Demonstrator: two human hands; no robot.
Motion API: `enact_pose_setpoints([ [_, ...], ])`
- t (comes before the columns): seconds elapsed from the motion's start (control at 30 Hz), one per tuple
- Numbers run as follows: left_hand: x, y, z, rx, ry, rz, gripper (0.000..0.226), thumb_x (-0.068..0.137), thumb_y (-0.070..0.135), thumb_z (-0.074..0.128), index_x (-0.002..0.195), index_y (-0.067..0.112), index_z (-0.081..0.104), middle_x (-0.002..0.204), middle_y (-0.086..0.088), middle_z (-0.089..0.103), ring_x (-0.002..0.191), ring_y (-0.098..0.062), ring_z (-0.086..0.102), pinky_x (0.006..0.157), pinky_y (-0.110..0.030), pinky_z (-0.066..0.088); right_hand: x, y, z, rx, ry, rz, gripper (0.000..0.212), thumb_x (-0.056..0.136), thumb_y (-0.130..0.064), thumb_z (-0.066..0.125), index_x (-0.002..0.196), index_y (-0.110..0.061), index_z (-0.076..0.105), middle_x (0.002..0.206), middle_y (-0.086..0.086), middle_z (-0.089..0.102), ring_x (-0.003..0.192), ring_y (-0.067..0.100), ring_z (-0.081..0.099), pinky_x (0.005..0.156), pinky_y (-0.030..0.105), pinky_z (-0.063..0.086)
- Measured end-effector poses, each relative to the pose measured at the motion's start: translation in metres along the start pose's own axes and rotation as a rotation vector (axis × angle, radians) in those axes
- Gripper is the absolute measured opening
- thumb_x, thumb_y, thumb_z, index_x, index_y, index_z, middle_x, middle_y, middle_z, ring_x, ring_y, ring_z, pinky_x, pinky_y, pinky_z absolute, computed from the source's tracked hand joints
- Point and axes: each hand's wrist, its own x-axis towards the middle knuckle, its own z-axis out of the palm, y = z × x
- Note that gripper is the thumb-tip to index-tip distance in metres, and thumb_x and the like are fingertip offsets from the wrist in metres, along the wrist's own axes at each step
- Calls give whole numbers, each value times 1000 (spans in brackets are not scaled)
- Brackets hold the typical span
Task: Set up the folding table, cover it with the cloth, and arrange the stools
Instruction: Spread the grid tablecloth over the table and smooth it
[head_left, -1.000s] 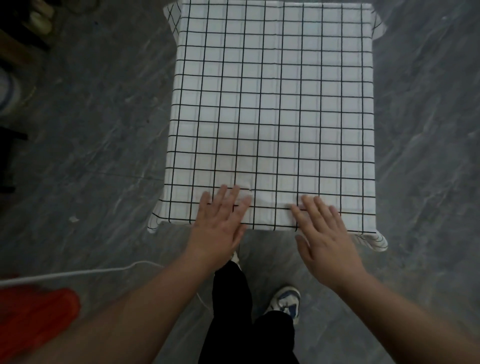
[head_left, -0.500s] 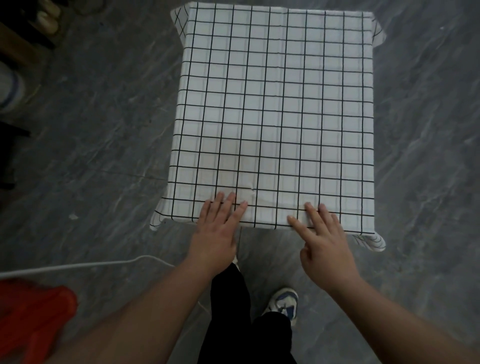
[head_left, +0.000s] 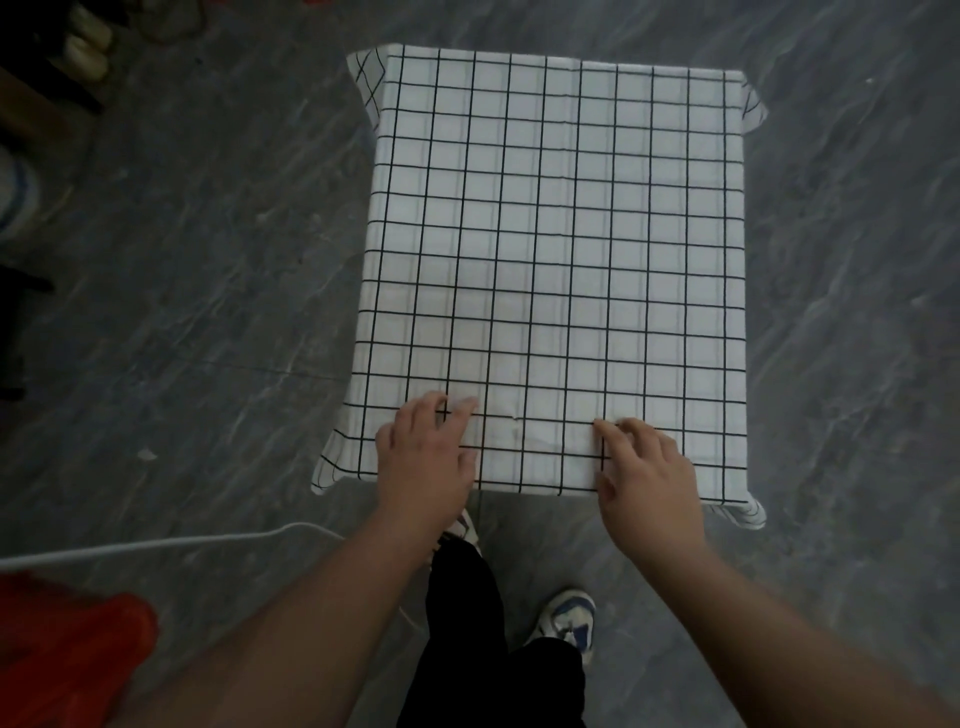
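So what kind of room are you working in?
Probably an indoor living or storage space: grey marble-look floor, white cable trailing across it, and a checked cloth draped over a small table.

The white woven cloth with a thin black grid (head_left: 561, 249) looks matt and soft, with faint fold creases across it and loose, drooping corners. Around the cloth, the dark grey stone floor (head_left: 208, 291) is smooth, veined with pale streaks, and has a dull sheen. Nearer than the cloth, a thin white cable (head_left: 156, 543) with a smooth plastic look lies on the floor. Beyond the cable, at the lower left, a bright red object (head_left: 67, 654) looks like smooth plastic, though it is blurred.
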Motion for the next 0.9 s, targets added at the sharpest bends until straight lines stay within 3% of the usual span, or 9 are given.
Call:
enact_pose_setpoints([
  [0.13, 3, -2, -13, 23, -144, 1, 72, 89, 40, 54, 149, 45, 15, 157, 2, 18, 145, -21, 13, 114, -45, 20, 1, -5, -12, -15, -142, 75, 75, 81, -26, 65, 147, -34, 31, 151, -2, 34, 135, 24, 34, 108, 44, 37],
  [0.27, 13, 8, -32, -16, -214, -40, 79, 79, 21, 56, 146, 40, 19, 155, 0, 18, 143, -22, 15, 115, -44, 20, 11, -16, -29, 25, -207, 127, 78, 75, -23, 64, 146, -33, 33, 149, -2, 34, 134, 23, 34, 108, 41, 37],
  [0.37, 30, 18, -50, -48, -142, -31, 73, 80, 21, 53, 146, 33, 25, 151, 0, 25, 140, -22, 22, 114, -43, 24, 29, -24, -45, 78, -162, 120, 73, 78, -25, 64, 146, -28, 38, 147, -2, 40, 133, 22, 37, 107, 40, 39],
  [0.47, 55, 28, -64, -100, -92, -7, 70, 86, 21, 51, 150, 28, 23, 156, -2, 21, 145, -22, 15, 119, -42, 17, 53, -28, -58, 112, -70, 78, 68, 84, -26, 61, 147, -23, 39, 149, 1, 41, 136, 22, 36, 111, 39, 35],
  [0.7, 150, 37, -77, -83, 36, 105, 64, 99, 29, 36, 157, 27, 11, 166, -2, 7, 153, -20, -2, 124, -43, 4, 145, -31, -79, 88, -6, -54, 66, 98, -36, 44, 157, -28, 15, 166, 0, 12, 152, 20, 6, 123, 40, 9],
  [0.9, 223, 28, -66, 53, 70, 87, 60, 98, 38, 33, 154, 28, 15, 165, -4, 11, 152, -24, 4, 122, -49, 10, 220, -11, -77, 13, 67, -82, 67, 96, -37, 43, 156, -27, 16, 166, 3, 9, 153, 23, 2, 124, 44, 11],
])
